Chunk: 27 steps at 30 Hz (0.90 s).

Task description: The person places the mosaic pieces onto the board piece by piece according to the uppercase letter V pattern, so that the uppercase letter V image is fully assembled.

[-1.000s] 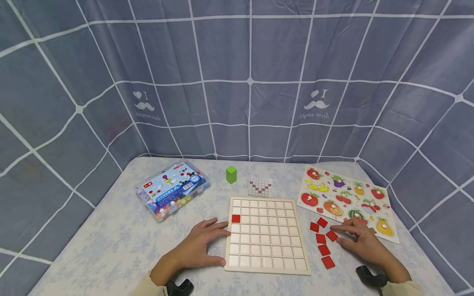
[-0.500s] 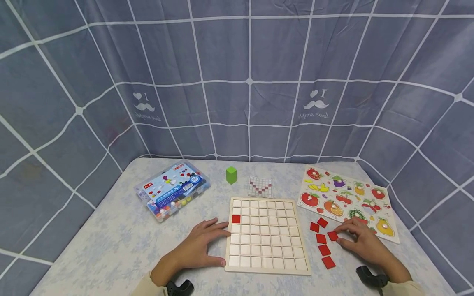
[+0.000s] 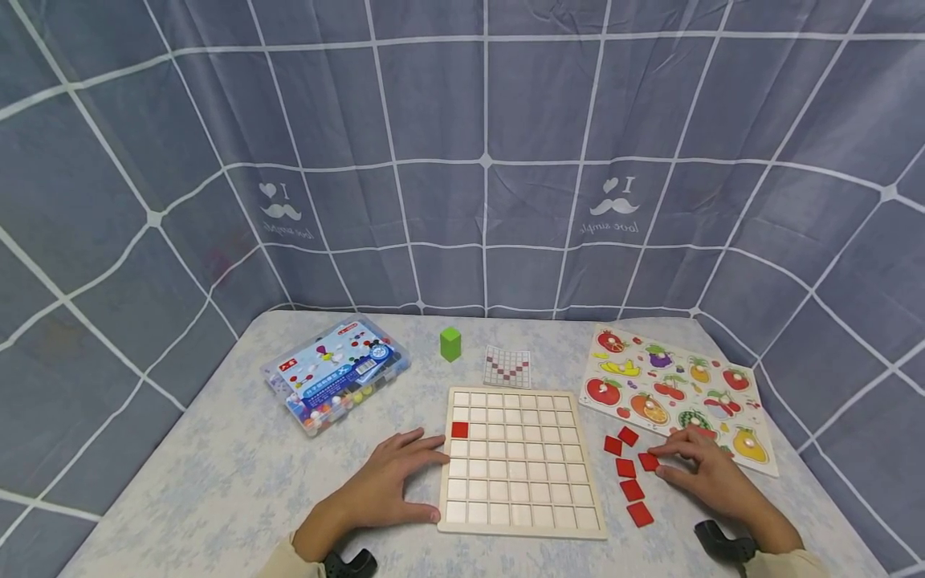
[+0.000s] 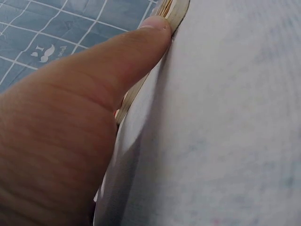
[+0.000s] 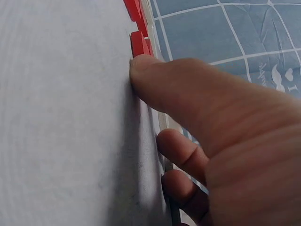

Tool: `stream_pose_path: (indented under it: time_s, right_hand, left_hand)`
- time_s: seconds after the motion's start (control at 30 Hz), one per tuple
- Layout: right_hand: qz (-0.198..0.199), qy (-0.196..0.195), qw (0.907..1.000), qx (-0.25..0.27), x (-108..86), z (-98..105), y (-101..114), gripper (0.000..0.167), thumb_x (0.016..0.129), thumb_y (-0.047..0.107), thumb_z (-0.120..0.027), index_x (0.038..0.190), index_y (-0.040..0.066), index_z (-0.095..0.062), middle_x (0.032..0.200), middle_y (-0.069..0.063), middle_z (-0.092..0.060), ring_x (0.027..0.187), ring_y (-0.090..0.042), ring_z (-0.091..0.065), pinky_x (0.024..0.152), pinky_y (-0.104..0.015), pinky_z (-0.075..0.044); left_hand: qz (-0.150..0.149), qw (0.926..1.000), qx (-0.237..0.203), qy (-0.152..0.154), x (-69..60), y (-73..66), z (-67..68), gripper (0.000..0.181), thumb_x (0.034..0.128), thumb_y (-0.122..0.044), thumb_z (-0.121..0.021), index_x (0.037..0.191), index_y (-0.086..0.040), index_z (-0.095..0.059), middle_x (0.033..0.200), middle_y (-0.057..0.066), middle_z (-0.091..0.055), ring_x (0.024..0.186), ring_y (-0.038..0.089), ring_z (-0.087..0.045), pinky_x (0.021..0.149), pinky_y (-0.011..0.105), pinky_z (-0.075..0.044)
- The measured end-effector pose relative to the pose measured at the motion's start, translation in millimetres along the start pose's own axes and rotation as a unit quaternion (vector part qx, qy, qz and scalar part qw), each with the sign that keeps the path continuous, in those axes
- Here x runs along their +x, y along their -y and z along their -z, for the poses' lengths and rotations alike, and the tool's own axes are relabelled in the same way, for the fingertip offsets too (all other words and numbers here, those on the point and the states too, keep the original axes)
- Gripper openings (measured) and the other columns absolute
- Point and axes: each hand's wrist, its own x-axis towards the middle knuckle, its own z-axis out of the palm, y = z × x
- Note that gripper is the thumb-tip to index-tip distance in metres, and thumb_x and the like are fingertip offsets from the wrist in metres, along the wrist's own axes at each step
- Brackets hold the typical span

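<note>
Wooden tray (image 3: 522, 533) holds red tile (image 3: 459, 430); left hand (image 3: 383, 483) splayed, right hand (image 3: 706, 474) pinching loose tile (image 3: 646, 462).

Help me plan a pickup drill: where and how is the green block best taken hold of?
Come from above and pinch the green block by opposite upper sides, likely best: it stands upright, flat-sided, and the nearby grid card lies flat.

The left hand (image 3: 386, 482), spread wide, touches the board (image 3: 516, 466); right of it, the right hand (image 3: 708, 474) makes a pinch.
</note>
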Motion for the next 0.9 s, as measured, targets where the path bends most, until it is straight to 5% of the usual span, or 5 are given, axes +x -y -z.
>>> stream_pose_path:
  time_s: [0.37,0.7,0.9]
  right_hand:
    - [-0.033,0.011,0.9993,-0.01,0.1,-0.4,5.3,0.023,0.079,0.019,-0.088,0.101,0.022,-0.08,0.097,0.011,-0.062,0.094,-0.007,-0.053,0.08,-0.032,-0.049]
    - [-0.078,0.027,0.9965,0.009,-0.5,-0.6,8.1,0.024,0.08,0.022,-0.088,0.103,0.019,-0.08,0.102,0.005,-0.068,0.107,-0.025,-0.056,0.092,-0.059,-0.046]
    - [-0.043,-0.006,0.9991,0.002,5.6,3.4,7.8,0.025,0.08,0.022,-0.088,0.103,0.021,-0.08,0.101,0.008,-0.066,0.097,-0.009,-0.056,0.085,-0.029,-0.05]
  left_hand:
    - [0.01,0.9999,0.01,0.007,-0.9,-0.7,1.5,0.069,0.0809,-0.067,-0.073,0.137,-0.029,-0.062,0.154,-0.002,-0.047,0.146,0.037,-0.031,0.112,0.065,-0.021]
    - [0.006,0.9999,0.013,0.005,-1.7,-1.2,1.6,0.07,0.0807,-0.067,-0.074,0.137,-0.028,-0.062,0.153,-0.002,-0.047,0.145,0.037,-0.031,0.111,0.067,-0.022]
    - [0.011,0.9998,0.017,0.005,-0.6,-1.1,0.1,0.07,0.0803,-0.068,-0.073,0.138,-0.03,-0.062,0.154,-0.003,-0.046,0.146,0.035,-0.03,0.112,0.064,-0.022]
